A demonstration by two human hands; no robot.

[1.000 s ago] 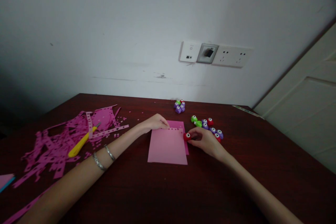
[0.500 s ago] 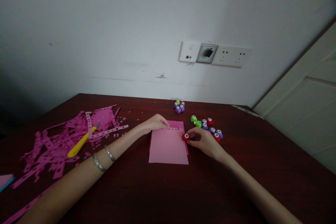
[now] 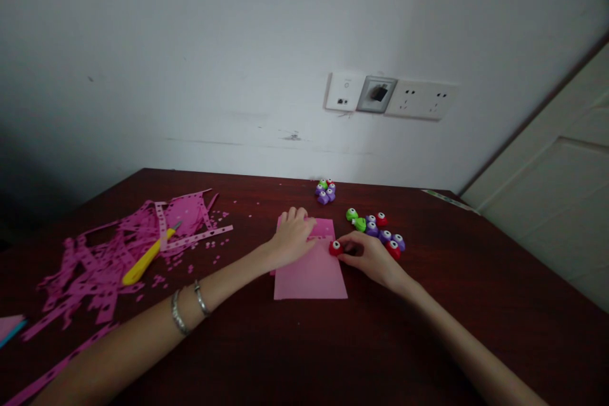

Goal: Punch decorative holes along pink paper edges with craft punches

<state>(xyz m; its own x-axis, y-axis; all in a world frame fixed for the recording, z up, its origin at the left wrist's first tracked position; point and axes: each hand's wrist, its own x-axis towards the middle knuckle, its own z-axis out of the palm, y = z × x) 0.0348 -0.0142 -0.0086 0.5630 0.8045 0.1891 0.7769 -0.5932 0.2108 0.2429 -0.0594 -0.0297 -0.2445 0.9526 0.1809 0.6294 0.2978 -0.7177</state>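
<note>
My left hand (image 3: 292,238) lies flat with its fingers stretched out over the upper left part of a light pink sheet of paper (image 3: 309,276). A darker pink sheet (image 3: 325,227) shows beneath it at the far edge. A row of small punched holes runs along the light sheet's far edge, partly covered by my left hand. Between thumb and fingers, my right hand (image 3: 368,257) grips a small red craft punch (image 3: 335,248) at the sheet's right edge. Whether paper sits in the punch's slot I cannot tell.
Beyond my right hand sit several red, purple and green punches (image 3: 372,228), with another cluster (image 3: 325,191) near the wall. At left, a yellow-handled cutter (image 3: 143,264) lies on a heap of punched pink strips (image 3: 98,276). Wall sockets (image 3: 421,99) are above the table.
My left hand has gone from pinching the sheet's far left edge to lying spread over it. The light pink sheet has shifted slightly right. My right hand still holds the red punch.
</note>
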